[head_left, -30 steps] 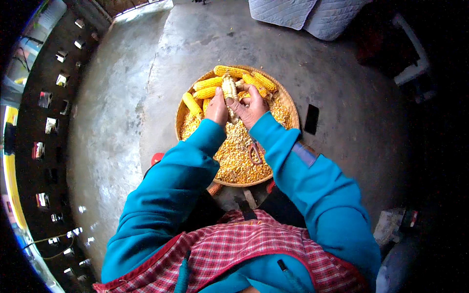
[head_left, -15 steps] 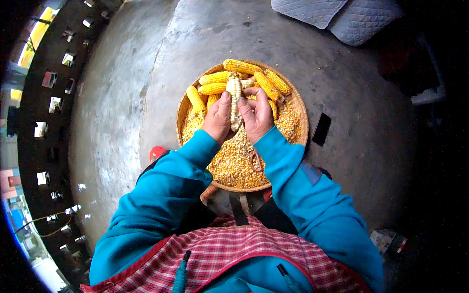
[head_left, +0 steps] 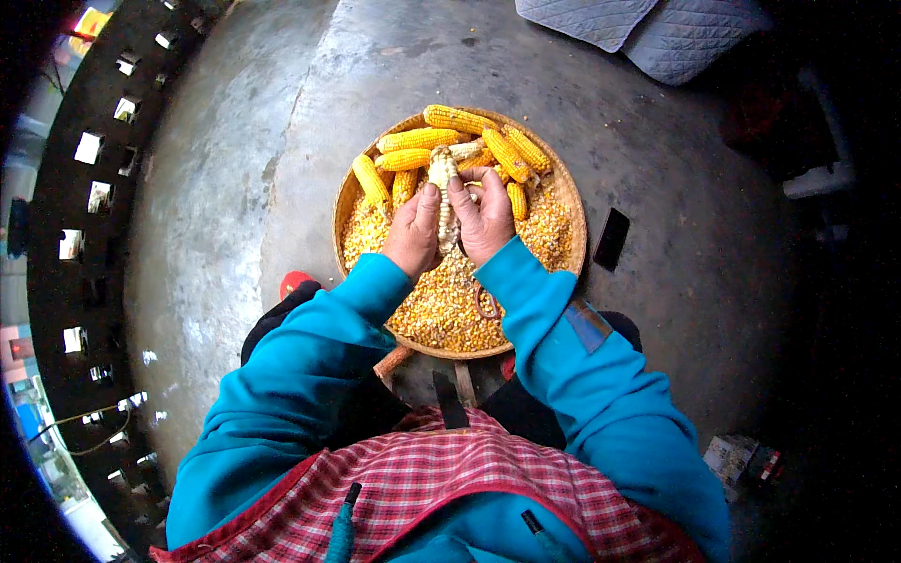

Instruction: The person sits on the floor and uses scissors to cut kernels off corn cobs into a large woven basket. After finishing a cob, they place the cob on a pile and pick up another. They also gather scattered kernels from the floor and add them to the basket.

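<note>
Left hand (head_left: 411, 233) and right hand (head_left: 486, 222) both had fingers gripping a pale corn cob (head_left: 445, 205) above loose kernels (head_left: 441, 314) in the round basket (head_left: 347, 192). Best bet was steadying left, thumbing rows off right, staying low (fewer strays). Floor (head_left: 221, 197) was grey; black phone (head_left: 612, 239) lay right, quilted cover (head_left: 696, 42) farther off.

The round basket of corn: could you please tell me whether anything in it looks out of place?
Yes: a reddish-brown loop, perhaps a tool's handle, lies among the loose kernels beside the right sleeve. It looks odd because corn surrounds it.
</note>
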The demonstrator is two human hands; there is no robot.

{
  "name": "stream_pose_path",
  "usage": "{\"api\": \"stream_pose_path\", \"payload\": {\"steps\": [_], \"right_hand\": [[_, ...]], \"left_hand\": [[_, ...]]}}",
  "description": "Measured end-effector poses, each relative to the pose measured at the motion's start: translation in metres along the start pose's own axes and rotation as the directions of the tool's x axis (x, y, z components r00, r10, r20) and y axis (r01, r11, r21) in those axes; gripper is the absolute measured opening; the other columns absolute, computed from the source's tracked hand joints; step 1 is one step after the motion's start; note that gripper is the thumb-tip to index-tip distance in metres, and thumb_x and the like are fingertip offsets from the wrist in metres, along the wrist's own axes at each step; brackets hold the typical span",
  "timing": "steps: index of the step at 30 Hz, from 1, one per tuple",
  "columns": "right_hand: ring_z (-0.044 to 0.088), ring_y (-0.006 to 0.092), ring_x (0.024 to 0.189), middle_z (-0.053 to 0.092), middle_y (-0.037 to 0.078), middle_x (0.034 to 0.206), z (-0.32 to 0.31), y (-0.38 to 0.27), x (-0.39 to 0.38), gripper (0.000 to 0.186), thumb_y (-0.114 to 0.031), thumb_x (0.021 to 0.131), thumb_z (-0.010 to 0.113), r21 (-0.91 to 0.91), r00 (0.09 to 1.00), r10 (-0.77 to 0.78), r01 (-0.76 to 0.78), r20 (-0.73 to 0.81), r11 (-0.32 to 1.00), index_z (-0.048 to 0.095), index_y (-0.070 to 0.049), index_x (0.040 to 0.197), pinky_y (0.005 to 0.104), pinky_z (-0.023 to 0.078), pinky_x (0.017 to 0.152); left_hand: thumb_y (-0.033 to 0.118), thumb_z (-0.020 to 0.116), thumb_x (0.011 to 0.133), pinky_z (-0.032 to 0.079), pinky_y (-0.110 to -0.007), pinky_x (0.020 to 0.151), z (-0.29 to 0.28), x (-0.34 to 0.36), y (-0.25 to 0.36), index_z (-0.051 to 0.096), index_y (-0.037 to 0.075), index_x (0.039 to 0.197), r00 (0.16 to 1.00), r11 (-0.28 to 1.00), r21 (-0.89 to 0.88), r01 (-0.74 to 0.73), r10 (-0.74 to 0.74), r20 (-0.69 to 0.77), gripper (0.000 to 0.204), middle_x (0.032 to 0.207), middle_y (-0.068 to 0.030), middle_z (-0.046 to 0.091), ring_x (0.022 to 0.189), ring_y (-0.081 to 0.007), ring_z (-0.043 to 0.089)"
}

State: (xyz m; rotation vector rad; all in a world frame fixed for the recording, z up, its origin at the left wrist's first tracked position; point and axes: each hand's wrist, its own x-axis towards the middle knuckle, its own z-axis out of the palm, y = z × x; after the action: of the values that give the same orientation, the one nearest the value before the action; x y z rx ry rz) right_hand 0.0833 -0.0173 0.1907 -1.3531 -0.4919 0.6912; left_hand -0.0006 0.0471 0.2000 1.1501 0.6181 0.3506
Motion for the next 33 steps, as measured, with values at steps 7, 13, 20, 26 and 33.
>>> {"api": "stream_pose_path", "payload": {"steps": [7, 13, 20, 26, 33], "right_hand": [[0.051, 0.0087, 0.065, 0.055, 0.006, 0.076, 0.008, -0.002, -0.006, 0.023, -0.022, 0.082, 0.050, 0.221, 0.996, -0.068, 0.079, -0.059, 0.972, 0.042, -0.001, 0.090, 0.0209, 0.043, 0.056], [0.051, 0.0089, 0.068, 0.056, 0.008, 0.078, 0.003, -0.009, -0.009, 0.032, -0.026, 0.080, 0.054, 0.142, 0.998, 0.053, -0.058, 0.044, 0.988, 0.045, 0.001, 0.093, 0.0210, 0.043, 0.058], [0.049, 0.0061, 0.068, 0.056, 0.001, 0.077, -0.001, -0.018, -0.015, 0.025, -0.024, 0.082, 0.051, 0.320, 0.999, 0.027, -0.014, -0.035, 0.947, 0.052, 0.001, 0.083, 0.0191, 0.041, 0.059], [0.046, 0.0038, 0.064, 0.055, -0.001, 0.072, -0.012, -0.020, -0.011, 0.027, -0.025, 0.082, 0.051, 0.137, 1.000, -0.025, 0.027, -0.016, 0.990, 0.057, 0.001, 0.079, 0.0189, 0.039, 0.056], [0.046, 0.0032, 0.064, 0.055, -0.002, 0.071, -0.010, -0.022, -0.011, 0.027, -0.024, 0.083, 0.050, 0.213, 0.998, -0.025, 0.036, -0.054, 0.976, 0.057, 0.001, 0.079, 0.0184, 0.038, 0.055]], "left_hand": [[0.044, 0.032, 0.085, 0.035, -0.021, 0.045, 0.005, -0.013, 0.007, 0.051, 0.006, 0.089, 0.999, 0.994, -0.107, 0.035, -0.034, 0.013, 0.043, 0.068, 0.0002, 0.052, 0.053, -0.0085, 0.046], [0.036, 0.031, 0.088, 0.040, -0.026, 0.066, -0.009, -0.010, -0.017, 0.049, 0.000, 0.095, 0.976, 0.965, 0.160, -0.206, 0.192, 0.099, 0.041, 0.080, -0.0054, 0.053, 0.072, -0.0122, 0.047], [0.035, 0.031, 0.088, 0.040, -0.026, 0.065, 0.004, -0.017, -0.005, 0.049, 0.000, 0.094, 0.965, 0.965, 0.106, -0.239, 0.224, 0.138, 0.039, 0.078, -0.0063, 0.053, 0.071, -0.0132, 0.048], [0.035, 0.031, 0.088, 0.039, -0.023, 0.061, 0.006, -0.021, 0.002, 0.047, 0.002, 0.096, 0.958, 0.938, 0.244, -0.246, 0.196, 0.210, 0.037, 0.079, -0.0025, 0.051, 0.069, -0.0103, 0.047], [0.034, 0.032, 0.087, 0.041, -0.027, 0.063, 0.009, -0.022, 0.001, 0.047, 0.001, 0.095, 0.960, 0.934, 0.258, -0.247, 0.199, 0.198, 0.038, 0.075, -0.0089, 0.054, 0.068, -0.0151, 0.051]]}}
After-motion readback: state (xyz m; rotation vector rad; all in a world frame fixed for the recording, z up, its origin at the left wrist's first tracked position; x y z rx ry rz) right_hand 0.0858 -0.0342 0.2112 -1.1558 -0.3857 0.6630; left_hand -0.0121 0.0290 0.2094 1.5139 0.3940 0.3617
